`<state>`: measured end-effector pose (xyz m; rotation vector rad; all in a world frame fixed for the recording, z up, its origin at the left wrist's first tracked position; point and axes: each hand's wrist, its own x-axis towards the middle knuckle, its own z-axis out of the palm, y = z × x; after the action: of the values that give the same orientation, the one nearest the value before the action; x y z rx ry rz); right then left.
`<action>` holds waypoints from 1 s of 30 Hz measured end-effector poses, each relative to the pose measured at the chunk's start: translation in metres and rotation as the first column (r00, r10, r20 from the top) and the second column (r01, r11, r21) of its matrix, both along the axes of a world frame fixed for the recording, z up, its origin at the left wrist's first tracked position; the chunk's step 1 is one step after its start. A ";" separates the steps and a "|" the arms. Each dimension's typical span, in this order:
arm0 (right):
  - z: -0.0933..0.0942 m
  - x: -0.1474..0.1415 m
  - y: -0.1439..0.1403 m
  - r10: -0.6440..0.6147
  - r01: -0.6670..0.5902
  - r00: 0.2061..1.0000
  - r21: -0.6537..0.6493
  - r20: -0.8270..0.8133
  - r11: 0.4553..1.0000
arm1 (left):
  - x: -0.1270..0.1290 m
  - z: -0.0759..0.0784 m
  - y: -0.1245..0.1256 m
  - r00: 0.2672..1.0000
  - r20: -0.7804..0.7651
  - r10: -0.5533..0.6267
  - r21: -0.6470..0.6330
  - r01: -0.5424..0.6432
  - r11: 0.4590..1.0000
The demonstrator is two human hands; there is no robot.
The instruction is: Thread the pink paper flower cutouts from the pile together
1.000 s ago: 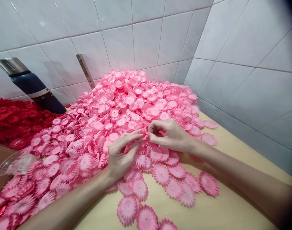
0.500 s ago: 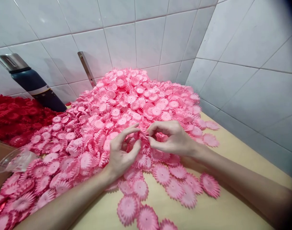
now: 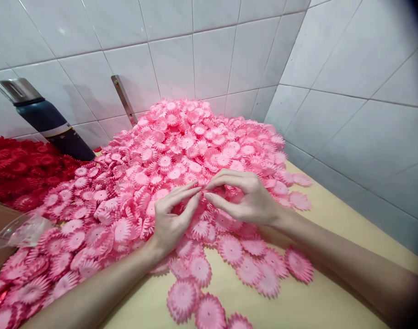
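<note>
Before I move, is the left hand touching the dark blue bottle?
Apart: the head view plainly shows pink scalloped discs spread between the left hand and the dark blue bottle.

petal discs [image 3: 186, 142] lie heaped on the table [image 3: 308, 306], right of the bottle [image 3: 46, 119], before the wall [image 3: 212, 57].

Between white-tiled walls [image 3: 171, 59] we looked in on a handcraft workspace, though whether in a home or a workshop we could not tell. Frilled pink discs [image 3: 195, 141], heaped in bulk rather than by the handful, covered a yellow table [image 3: 287, 313] toward its far edge, while its right edge ran along the tiles. A drinking flask [image 3: 46, 119] stood beside a red heap [image 3: 20, 169], as at a worker's own station.
</note>
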<state>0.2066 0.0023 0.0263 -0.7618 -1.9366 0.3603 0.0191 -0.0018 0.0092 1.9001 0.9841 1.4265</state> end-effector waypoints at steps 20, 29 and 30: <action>-0.006 0.008 0.012 -0.228 0.096 0.910 -0.359 -0.345 0.928 | 0.001 -0.008 -0.004 0.994 0.042 -0.104 0.045 0.102 0.994; 0.004 0.024 0.025 -0.315 0.196 0.838 -0.292 -0.445 0.936 | 0.002 -0.005 -0.002 0.996 0.060 -0.072 -0.012 0.073 0.997; 0.004 0.020 0.022 -0.270 0.151 0.862 -0.291 -0.428 0.945 | 0.002 -0.004 -0.002 0.995 0.076 -0.070 -0.021 0.072 0.997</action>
<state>0.2270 0.0247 0.0300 -0.9452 -1.3546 0.5980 0.0211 -0.0035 0.0053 1.8325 0.8853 1.4280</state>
